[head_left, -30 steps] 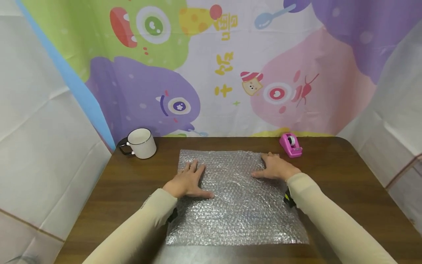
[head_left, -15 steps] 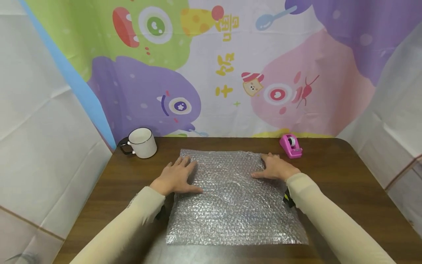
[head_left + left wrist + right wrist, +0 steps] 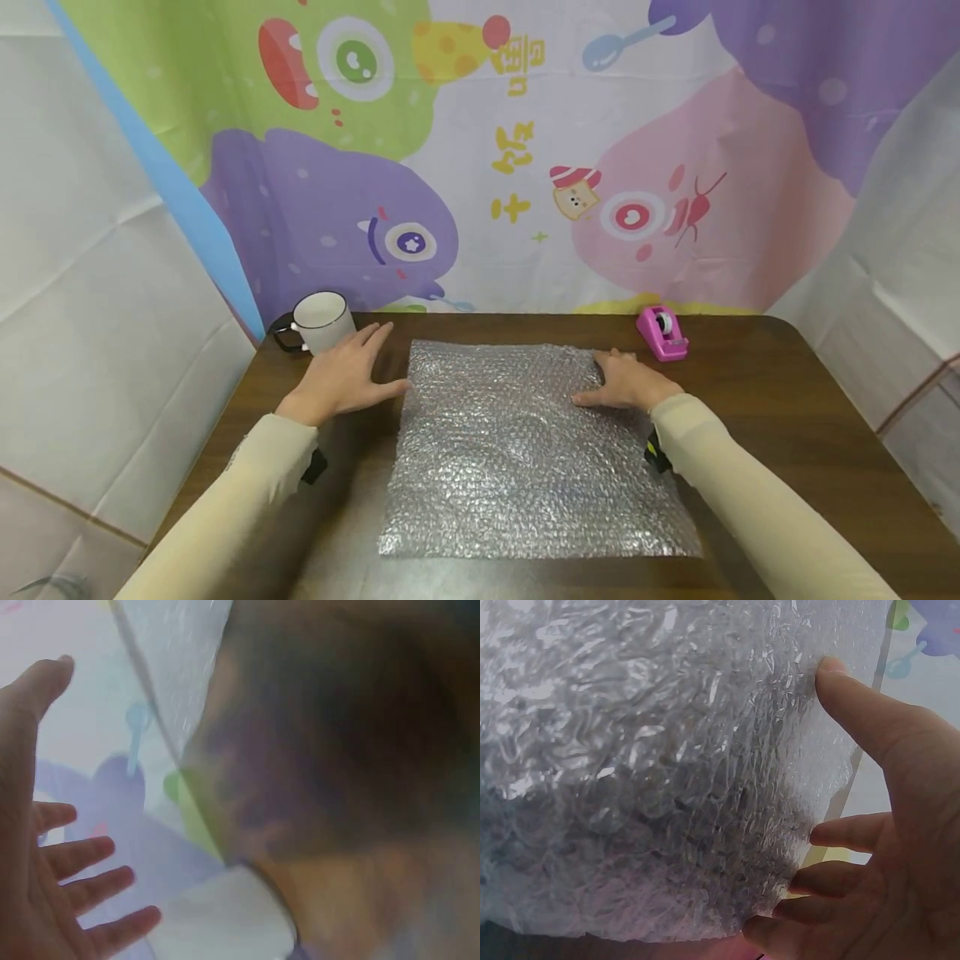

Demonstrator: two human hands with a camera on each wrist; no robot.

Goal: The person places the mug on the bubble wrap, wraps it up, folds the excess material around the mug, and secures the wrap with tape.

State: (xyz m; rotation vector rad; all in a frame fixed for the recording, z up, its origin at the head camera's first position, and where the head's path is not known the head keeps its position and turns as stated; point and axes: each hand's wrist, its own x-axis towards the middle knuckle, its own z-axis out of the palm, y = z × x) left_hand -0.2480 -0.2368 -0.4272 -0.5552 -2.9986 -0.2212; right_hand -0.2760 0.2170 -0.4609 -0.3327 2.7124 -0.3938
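A clear sheet of bubble wrap (image 3: pixel 525 467) lies spread on the brown wooden table. My right hand (image 3: pixel 630 382) rests on its far right part, fingers spread at the edge; the right wrist view shows the thumb and fingertips against the bubble wrap (image 3: pixel 652 750). My left hand (image 3: pixel 337 379) is off the sheet, over the table to its left, with fingers extended and nothing held. It overlaps the lower right of a white mug (image 3: pixel 318 312) with a black rim and black handle. In the left wrist view the spread fingers are beside the white mug (image 3: pixel 225 919).
A pink tape dispenser (image 3: pixel 662 332) stands at the back right of the wooden table (image 3: pixel 780 433). Behind the table hangs a curtain (image 3: pixel 510 267) printed with cartoon monsters. Pale panels (image 3: pixel 90 292) flank the table on both sides.
My left hand has lifted off the bubble wrap and moved left, toward the mug. The right hand and the sheet have stayed where they were.
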